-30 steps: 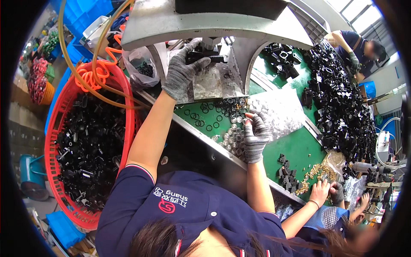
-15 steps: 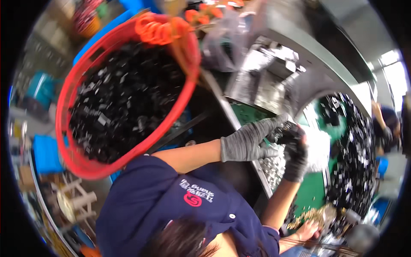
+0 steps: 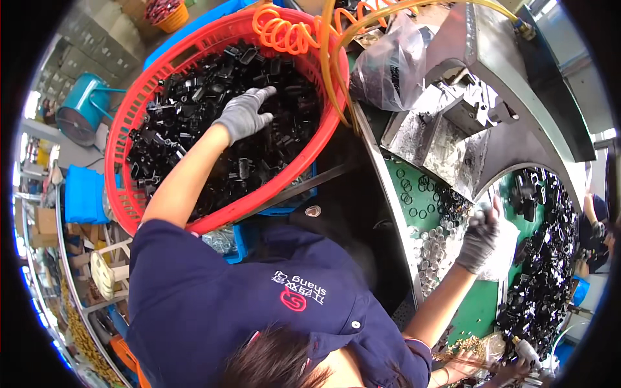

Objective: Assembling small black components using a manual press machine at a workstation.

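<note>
My left hand (image 3: 244,116), in a grey knit glove, is over a heap of black plastic parts (image 3: 194,90) in a red basket (image 3: 291,171). Its fingers are stretched out and apart, with nothing seen in them. On the right, my right hand (image 3: 480,244), gloved too, is above the green worktable (image 3: 469,317), beside small clear round pieces (image 3: 432,252). One finger points up and the others curl in. What they may hold is hidden. A grey metal machine (image 3: 446,139) stands just beyond this hand.
Black rings (image 3: 414,194) lie on the table's far side. More black parts (image 3: 543,258) are piled at right. Orange coiled hose (image 3: 284,32) hangs over the basket rim, near a clear plastic bag (image 3: 391,71). At lower right, another person's hand (image 3: 460,365) is by small gold-coloured pieces (image 3: 467,346).
Both hands were together above the table with a dark part between them. My left hand has moved left to the basket; my right hand stays over the table. The view has shifted.
</note>
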`<control>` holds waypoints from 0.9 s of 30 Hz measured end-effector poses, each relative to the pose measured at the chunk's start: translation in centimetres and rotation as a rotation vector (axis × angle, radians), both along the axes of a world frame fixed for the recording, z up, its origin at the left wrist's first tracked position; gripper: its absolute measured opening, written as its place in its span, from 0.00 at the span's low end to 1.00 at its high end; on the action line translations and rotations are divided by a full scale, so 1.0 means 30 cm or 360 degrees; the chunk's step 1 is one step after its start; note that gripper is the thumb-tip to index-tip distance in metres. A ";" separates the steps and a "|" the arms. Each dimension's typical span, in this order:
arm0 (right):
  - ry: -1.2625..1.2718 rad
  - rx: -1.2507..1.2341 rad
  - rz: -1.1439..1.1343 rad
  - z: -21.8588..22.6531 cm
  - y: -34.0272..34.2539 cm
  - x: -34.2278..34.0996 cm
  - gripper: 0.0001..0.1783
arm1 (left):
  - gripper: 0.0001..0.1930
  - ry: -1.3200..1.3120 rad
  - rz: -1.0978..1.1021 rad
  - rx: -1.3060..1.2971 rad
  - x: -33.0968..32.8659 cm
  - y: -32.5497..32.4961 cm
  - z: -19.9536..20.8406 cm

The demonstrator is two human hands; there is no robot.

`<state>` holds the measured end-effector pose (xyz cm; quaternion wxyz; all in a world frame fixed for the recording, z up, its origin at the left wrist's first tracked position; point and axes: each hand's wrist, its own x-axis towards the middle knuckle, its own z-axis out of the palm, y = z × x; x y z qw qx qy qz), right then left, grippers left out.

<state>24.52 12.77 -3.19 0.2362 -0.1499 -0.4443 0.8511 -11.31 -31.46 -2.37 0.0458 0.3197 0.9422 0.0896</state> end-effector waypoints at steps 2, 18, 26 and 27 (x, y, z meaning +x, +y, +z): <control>-0.0524 0.0715 -0.0135 0.019 -0.205 -0.066 0.18 | 0.37 -0.0045 0.0092 -0.0461 -0.158 0.021 -0.171; -0.1049 0.2437 0.0037 0.068 -0.356 -0.195 0.08 | 0.16 -0.0824 0.0428 0.0688 -0.207 -0.091 -0.114; -0.1345 0.2897 0.0082 -0.031 -0.323 -0.267 0.09 | 0.40 -0.1487 -0.0012 0.2271 0.357 0.021 0.357; -0.1339 0.2888 0.0074 -0.034 -0.332 -0.273 0.09 | 0.41 -0.1666 0.0137 0.2322 0.412 0.050 0.334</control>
